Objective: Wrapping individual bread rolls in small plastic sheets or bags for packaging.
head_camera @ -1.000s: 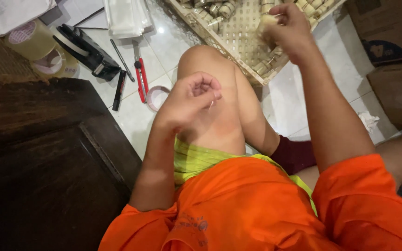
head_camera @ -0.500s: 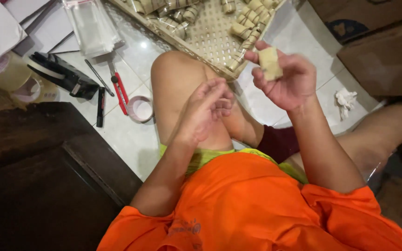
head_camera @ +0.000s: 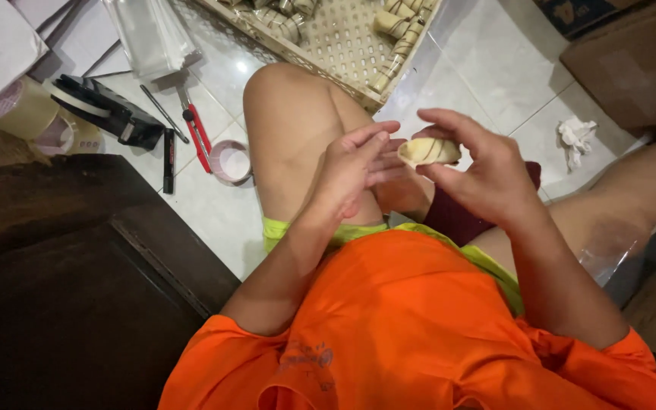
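Two hands meet over a bent knee, one small pale pastry with dark stripes (head_camera: 429,151) between them.

The right hand (head_camera: 480,171) pinches the pastry between thumb and fingertips; the left hand (head_camera: 354,168), fingers loosely curled and holding nothing, reaches close beside it. Beyond the knee, a perforated cream plastic basket (head_camera: 328,34) holds more striped pastries on the white tiled floor (head_camera: 495,83), with red-handled scissors (head_camera: 195,125) and a tape roll (head_camera: 229,161) at left.

The floor (head_camera: 495,68) is glossy white tile, and the woven basket (head_camera: 335,38) looks like pale matt plastic lattice. The shirt (head_camera: 411,326) is smooth orange cloth; the cabinet (head_camera: 62,288) is dark, dull wood, and the tape roll (head_camera: 20,106) shines.
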